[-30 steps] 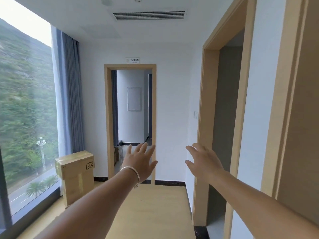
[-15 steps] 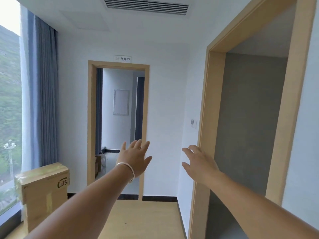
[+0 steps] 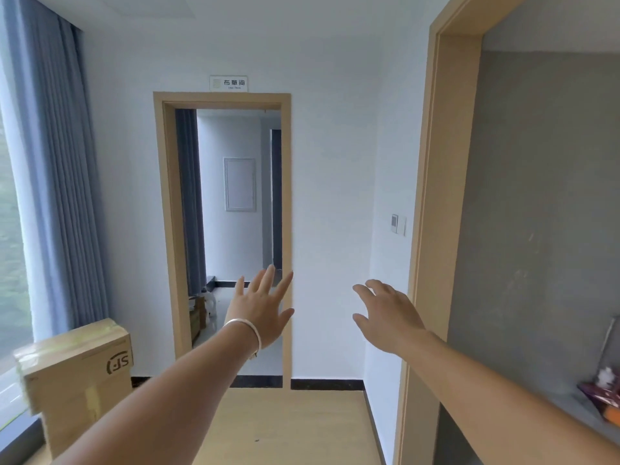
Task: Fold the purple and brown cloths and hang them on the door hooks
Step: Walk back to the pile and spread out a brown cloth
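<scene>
With neither cloth nor door hooks in view, the left hand (image 3: 263,308) and right hand (image 3: 391,318) both reached forward spread and empty, so the sensible step was probably turning through the right doorway (image 3: 443,196) to search.

A corridor in a hotel-like or institutional building: a small white room sign with Chinese lettering (image 3: 228,83) above a light wooden door frame (image 3: 221,99), white walls, a pale wall-mounted card-reader panel (image 3: 398,224), grey-blue floor-length curtains (image 3: 62,182), and a taped cardboard shipping box (image 3: 79,374) on the wood-look floor (image 3: 295,427).
</scene>
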Demonstrator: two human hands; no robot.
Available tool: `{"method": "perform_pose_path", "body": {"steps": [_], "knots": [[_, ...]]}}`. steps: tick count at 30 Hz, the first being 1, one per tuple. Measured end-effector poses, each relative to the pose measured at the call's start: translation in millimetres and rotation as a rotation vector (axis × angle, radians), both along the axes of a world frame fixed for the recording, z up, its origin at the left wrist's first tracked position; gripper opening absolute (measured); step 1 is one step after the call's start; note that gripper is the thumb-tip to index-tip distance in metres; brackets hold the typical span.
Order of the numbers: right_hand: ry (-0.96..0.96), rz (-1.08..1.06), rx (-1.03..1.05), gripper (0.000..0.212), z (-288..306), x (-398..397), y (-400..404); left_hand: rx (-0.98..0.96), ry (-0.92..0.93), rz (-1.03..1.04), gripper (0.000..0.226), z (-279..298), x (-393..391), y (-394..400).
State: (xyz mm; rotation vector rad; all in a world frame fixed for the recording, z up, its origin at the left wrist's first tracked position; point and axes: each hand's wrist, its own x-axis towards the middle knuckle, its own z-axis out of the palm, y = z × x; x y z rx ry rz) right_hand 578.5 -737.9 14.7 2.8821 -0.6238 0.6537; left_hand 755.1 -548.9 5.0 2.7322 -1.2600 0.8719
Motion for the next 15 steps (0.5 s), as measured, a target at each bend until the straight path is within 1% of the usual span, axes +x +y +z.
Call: {"method": "perform_pose_path", "body": {"steps": [4, 7, 10, 15], "knots": [[-0.05, 0.028, 0.005, 0.056, 9, 44, -66, -0.019, -0.012, 0.02, 0.072, 16, 42, -67], [-0.078, 0.025, 0.003, 0.057, 18, 74, -114, 0.003, -0.016, 0.012, 0.071, 20, 66, -115], [-0.078, 0.026, 0.012, 0.057, 15, 100, -154, 0.003, 0.006, 0.01, 0.071, 16, 87, -156], [-0.035, 0.025, 0.036, 0.057, 0, 141, -205, 0.058, 0.01, 0.005, 0.071, 9, 131, -212]]}}
